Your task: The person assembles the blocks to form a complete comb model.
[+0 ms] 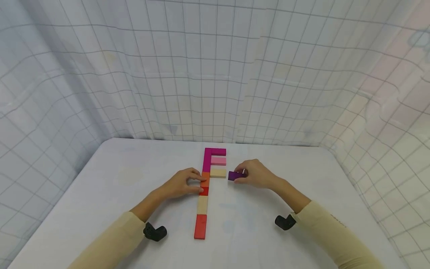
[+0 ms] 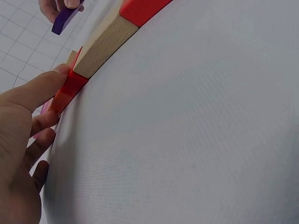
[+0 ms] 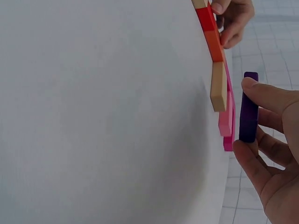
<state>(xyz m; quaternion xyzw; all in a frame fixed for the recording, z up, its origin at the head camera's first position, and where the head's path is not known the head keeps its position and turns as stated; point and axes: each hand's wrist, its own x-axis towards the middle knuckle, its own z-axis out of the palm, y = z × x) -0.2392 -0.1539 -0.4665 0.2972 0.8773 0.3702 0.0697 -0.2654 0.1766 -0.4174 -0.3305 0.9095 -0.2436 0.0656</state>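
Observation:
A purple block (image 1: 236, 175) is pinched between the thumb and fingers of my right hand (image 1: 256, 175), raised just right of a row of blocks. My left hand (image 1: 183, 184) touches the row from its left side, thumb at a red block (image 1: 204, 191) and a fingertip at the orange block (image 1: 205, 183). Toward me the row continues with a plain wood block (image 1: 202, 204) and another red block (image 1: 200, 227). Beyond the orange lies a magenta length (image 1: 206, 160). From its right side stick out a magenta block (image 1: 219, 151), a pink block (image 1: 218, 161) and a pale wood block (image 1: 218, 173).
The blocks lie on a white-covered table (image 1: 285, 164). Behind and at the sides hangs a white grid-patterned curtain (image 1: 208, 74). A black device (image 1: 155, 232) sits by the left sleeve, and another black device (image 1: 284, 222) by the right sleeve.

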